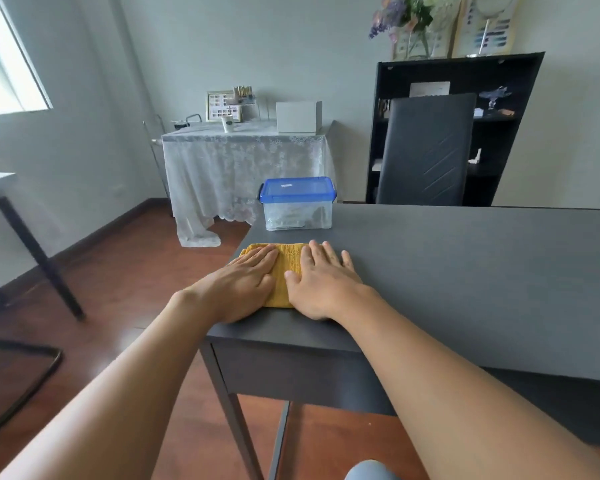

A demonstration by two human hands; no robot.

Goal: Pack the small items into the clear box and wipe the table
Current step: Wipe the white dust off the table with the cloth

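Observation:
A folded yellow cloth (287, 261) lies flat near the left end of the dark grey table (465, 271). My left hand (246, 282) presses flat on the cloth's left part, fingers together and extended. My right hand (321, 280) lies flat on its right part, with the fingertips reaching past the cloth onto the table. Behind the cloth, at the table's far left corner, stands the clear box (298, 209) with its blue lid shut. Small items show dimly through its walls.
The table's left edge drops to a wooden floor (125, 289). A dark chair back (426, 150) stands behind the table, with a black shelf unit (520, 98) beyond. A lace-covered side table (243, 161) is at the back, another table's leg (35, 251) at left.

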